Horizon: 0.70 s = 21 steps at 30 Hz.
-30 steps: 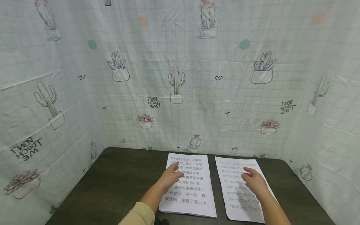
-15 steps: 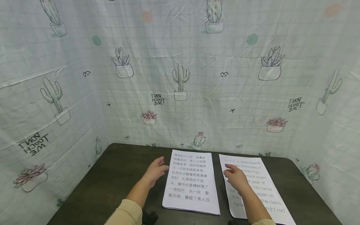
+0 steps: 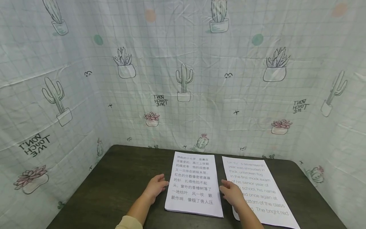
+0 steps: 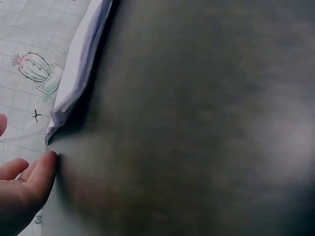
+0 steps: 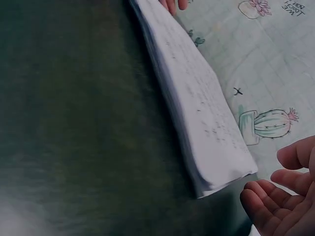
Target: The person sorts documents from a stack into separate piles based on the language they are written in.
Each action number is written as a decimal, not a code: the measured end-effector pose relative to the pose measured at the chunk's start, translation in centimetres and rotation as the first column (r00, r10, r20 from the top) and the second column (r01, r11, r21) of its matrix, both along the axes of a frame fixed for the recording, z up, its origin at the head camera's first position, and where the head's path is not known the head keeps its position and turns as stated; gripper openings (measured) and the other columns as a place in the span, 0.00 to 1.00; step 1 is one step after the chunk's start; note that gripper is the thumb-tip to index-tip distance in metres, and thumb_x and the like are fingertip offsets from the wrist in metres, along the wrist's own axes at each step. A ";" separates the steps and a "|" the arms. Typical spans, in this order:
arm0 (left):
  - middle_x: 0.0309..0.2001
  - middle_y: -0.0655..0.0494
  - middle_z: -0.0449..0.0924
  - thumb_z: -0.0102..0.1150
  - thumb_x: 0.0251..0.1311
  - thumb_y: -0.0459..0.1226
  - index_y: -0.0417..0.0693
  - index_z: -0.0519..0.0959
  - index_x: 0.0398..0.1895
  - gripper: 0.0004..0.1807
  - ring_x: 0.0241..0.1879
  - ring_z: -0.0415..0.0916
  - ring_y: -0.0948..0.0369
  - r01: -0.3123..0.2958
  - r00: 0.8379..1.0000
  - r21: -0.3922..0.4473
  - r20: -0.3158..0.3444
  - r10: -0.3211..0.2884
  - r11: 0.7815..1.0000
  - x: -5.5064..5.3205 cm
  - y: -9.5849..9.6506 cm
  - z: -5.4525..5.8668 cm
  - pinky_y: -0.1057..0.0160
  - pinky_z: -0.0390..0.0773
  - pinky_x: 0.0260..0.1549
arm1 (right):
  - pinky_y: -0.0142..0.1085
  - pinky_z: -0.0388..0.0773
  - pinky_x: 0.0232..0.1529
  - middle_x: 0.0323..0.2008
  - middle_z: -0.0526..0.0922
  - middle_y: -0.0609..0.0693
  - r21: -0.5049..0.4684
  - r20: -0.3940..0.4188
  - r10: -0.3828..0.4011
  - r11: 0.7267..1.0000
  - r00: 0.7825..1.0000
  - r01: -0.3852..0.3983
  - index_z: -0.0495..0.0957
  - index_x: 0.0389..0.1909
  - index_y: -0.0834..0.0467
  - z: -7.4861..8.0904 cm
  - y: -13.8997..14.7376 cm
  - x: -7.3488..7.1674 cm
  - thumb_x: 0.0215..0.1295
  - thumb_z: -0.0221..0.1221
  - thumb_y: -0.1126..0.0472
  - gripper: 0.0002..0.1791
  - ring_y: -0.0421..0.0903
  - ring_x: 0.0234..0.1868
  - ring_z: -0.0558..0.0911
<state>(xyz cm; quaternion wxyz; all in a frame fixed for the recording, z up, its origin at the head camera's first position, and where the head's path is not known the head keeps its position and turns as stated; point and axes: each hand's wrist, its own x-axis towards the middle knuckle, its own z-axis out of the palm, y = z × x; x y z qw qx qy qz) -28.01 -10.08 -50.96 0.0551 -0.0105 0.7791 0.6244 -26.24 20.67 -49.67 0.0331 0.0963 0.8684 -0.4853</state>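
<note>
A stack of white paper printed with Chinese text (image 3: pixel 191 184) lies on the dark table, its thick edge showing in the right wrist view. To its right lies paper printed with English text (image 3: pixel 264 187). My left hand (image 3: pixel 155 188) is just beside the Chinese stack's left edge, fingers loosely bent and holding nothing; whether a fingertip touches the stack I cannot tell. My right hand (image 3: pixel 233 194) hovers over the English paper's left side, fingertips near the Chinese stack's right edge. In the right wrist view the right hand (image 5: pixel 285 196) has relaxed, slightly bent fingers, apart from the stack.
The dark table (image 3: pixel 114 184) extends left of the papers and ends against a pale cloth backdrop (image 3: pixel 200 105) printed with cacti. More cloth hangs along both sides. A narrow strip of table separates the two papers.
My left hand has moved from over the Chinese stack to its left side, then slightly nearer me. The right hand has shifted left and nearer me, toward the gap between the papers.
</note>
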 end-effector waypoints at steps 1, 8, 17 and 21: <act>0.66 0.22 0.61 0.54 0.62 0.32 0.21 0.58 0.67 0.34 0.65 0.65 0.35 -0.010 1.000 0.018 0.011 0.010 1.000 0.0 0.0 -0.2 0.48 0.78 0.56 | 0.44 0.84 0.45 0.59 0.72 0.74 0.003 0.006 0.001 1.000 1.000 -0.001 0.66 0.65 0.73 -0.1 -0.1 0.1 0.68 0.51 0.61 0.28 0.65 0.55 0.80; 0.63 0.22 0.66 0.54 0.63 0.31 0.19 0.59 0.65 0.32 0.61 0.71 0.37 -0.009 1.000 0.001 0.017 0.009 1.000 0.6 -0.2 -0.6 0.51 0.81 0.52 | 0.44 0.85 0.43 0.55 0.75 0.73 0.052 0.012 0.006 0.999 1.000 -0.007 0.68 0.62 0.74 -0.4 -0.7 0.9 0.66 0.53 0.61 0.28 0.65 0.53 0.80; 0.46 0.34 0.82 0.58 0.57 0.29 0.22 0.75 0.53 0.21 0.40 0.82 0.55 0.003 1.000 -0.098 -0.021 -0.005 0.995 0.7 0.7 -0.9 0.58 0.84 0.39 | 0.40 0.79 0.35 0.39 0.83 0.60 0.223 -0.025 0.010 0.975 1.000 -0.004 0.74 0.56 0.74 -1.2 -1.2 0.9 0.60 0.59 0.61 0.26 0.47 0.36 0.81; 0.38 0.41 0.84 0.60 0.55 0.28 0.26 0.80 0.46 0.16 0.32 0.80 0.60 -0.026 0.999 -0.155 -0.046 0.019 0.988 0.7 1.2 -0.7 0.60 0.84 0.33 | 0.41 0.79 0.36 0.36 0.84 0.59 0.259 -0.034 0.005 0.966 0.999 0.004 0.75 0.55 0.74 -1.3 -1.3 1.0 0.58 0.60 0.62 0.26 0.47 0.35 0.80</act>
